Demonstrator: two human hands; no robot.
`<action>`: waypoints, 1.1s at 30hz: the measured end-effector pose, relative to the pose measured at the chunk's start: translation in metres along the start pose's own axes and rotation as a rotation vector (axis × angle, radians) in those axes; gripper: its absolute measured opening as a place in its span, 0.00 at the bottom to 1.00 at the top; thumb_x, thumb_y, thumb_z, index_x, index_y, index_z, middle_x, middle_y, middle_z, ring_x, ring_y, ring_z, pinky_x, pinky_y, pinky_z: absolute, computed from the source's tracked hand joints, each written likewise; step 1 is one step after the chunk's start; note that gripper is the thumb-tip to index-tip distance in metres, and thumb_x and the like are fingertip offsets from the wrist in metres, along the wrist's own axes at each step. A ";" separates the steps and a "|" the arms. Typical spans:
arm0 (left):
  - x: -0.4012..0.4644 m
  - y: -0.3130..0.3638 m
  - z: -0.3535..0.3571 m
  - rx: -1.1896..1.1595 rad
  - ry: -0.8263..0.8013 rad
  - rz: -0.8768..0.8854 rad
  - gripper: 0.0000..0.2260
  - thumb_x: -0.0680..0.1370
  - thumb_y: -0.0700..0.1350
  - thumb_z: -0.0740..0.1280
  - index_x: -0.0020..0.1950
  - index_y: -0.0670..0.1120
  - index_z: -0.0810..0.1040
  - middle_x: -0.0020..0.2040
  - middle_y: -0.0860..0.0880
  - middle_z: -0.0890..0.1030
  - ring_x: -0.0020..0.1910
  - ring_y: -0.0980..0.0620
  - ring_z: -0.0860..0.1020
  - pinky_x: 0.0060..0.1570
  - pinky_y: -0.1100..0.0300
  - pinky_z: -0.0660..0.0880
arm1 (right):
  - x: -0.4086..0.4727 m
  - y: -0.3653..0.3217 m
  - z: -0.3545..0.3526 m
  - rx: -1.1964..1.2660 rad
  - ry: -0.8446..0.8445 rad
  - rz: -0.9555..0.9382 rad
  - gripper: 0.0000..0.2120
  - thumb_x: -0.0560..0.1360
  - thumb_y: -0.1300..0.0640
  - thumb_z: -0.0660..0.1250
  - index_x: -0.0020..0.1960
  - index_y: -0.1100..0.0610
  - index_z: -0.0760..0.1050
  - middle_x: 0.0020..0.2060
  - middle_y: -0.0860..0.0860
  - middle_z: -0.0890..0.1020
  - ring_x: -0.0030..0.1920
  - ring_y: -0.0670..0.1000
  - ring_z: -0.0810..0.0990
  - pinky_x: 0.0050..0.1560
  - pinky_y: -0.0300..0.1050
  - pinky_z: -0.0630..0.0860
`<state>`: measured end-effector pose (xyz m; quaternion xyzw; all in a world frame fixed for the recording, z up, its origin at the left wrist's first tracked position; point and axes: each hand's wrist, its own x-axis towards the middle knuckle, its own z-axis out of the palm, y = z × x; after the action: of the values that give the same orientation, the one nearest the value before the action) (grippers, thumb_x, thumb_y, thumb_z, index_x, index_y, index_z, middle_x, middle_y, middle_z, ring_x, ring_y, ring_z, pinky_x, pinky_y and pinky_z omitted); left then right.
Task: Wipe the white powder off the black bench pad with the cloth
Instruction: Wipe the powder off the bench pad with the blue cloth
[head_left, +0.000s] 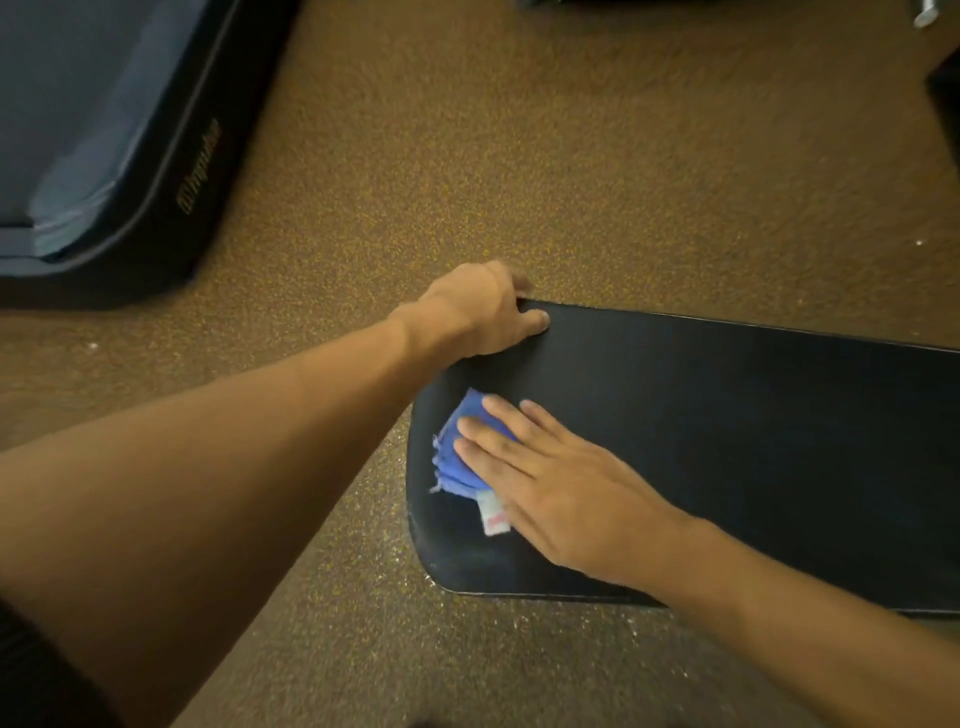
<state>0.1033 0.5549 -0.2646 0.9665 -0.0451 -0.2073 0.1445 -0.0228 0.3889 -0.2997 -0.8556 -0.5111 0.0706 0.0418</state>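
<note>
Our right hand (561, 483) lies flat on the near end of the black bench pad (727, 441), fingers straight and lightly spread, pressing the blue cloth (462, 457) down against the surface. Most of the cloth is hidden under our fingers; its frayed edge sticks out toward the pad's rounded end, and a small white tag (493, 514) with a red mark pokes out from beneath the palm side. Along the pad's near rim and rounded corner we see a faint whitish haze, which may be powder, though we cannot tell for sure; the rest of the top looks plain black.

Farther on, our left hand (483, 312) grips the far corner of the same end of the pad, thumb lying on top and fingers curled over the far edge, out of sight. The left forearm crosses in from the lower left.

Around the bench we see brown speckled floor (571, 156), with a few white flecks scattered near the pad. Beyond, at the upper left, a dark blue mat (104, 130) with a thick black side lies on the floor, well apart from the bench; lettering on its side is too blurred to read.
</note>
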 end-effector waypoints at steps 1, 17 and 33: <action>-0.004 -0.001 0.003 -0.007 0.052 0.042 0.26 0.79 0.60 0.66 0.75 0.51 0.72 0.71 0.46 0.77 0.70 0.43 0.73 0.69 0.55 0.69 | 0.011 -0.006 0.000 0.020 0.013 0.042 0.29 0.79 0.50 0.53 0.77 0.61 0.61 0.78 0.57 0.63 0.79 0.60 0.55 0.76 0.59 0.58; -0.056 -0.030 0.016 0.282 0.008 0.389 0.38 0.66 0.75 0.59 0.74 0.64 0.67 0.78 0.49 0.64 0.75 0.45 0.65 0.70 0.44 0.70 | 0.024 -0.061 0.013 0.061 0.040 0.027 0.29 0.81 0.49 0.51 0.78 0.60 0.59 0.79 0.56 0.61 0.79 0.60 0.51 0.77 0.58 0.51; -0.056 -0.032 0.022 0.270 0.025 0.423 0.39 0.67 0.75 0.58 0.76 0.61 0.67 0.79 0.46 0.63 0.77 0.44 0.63 0.77 0.50 0.60 | -0.005 -0.054 0.013 0.016 0.002 -0.089 0.28 0.82 0.50 0.54 0.79 0.61 0.57 0.79 0.57 0.60 0.80 0.60 0.50 0.77 0.58 0.51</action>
<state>0.0440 0.5877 -0.2714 0.9487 -0.2718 -0.1523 0.0547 -0.0747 0.4101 -0.3048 -0.8318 -0.5480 0.0718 0.0525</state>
